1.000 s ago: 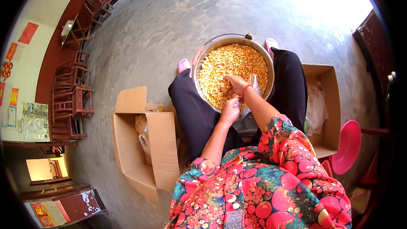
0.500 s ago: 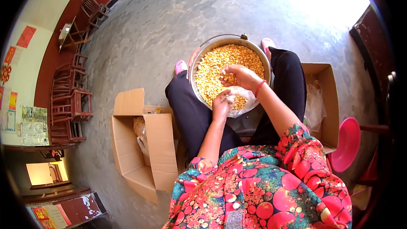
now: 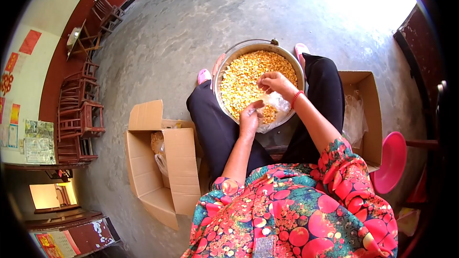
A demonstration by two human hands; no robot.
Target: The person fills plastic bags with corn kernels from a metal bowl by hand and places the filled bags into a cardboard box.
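Corn sorting at floor level, seen from above. The grey concrete floor (image 3: 181, 33) is mottled and brightly lit at the far right. Along the left, wooden chairs (image 3: 81, 114) stand by a pale wall (image 3: 43, 19) with a dark red lower band and red papers (image 3: 30, 41). A metal bucket (image 3: 251, 46) of corn kernels (image 3: 244, 79) stands between the seated person's legs (image 3: 210, 119). Open cardboard boxes (image 3: 186, 172) flank the person; a pink basin (image 3: 389, 162) lies at the right. The plastic bag (image 3: 278, 101), with kernels inside, is at the bucket's near right edge. The left hand (image 3: 249, 119) grips its left side. The right hand (image 3: 278, 85) has its fingers drawn together above the bag; whether they pinch anything cannot be told. Half a second earlier, this hand was cupped around kernels; now its fingers point downward.
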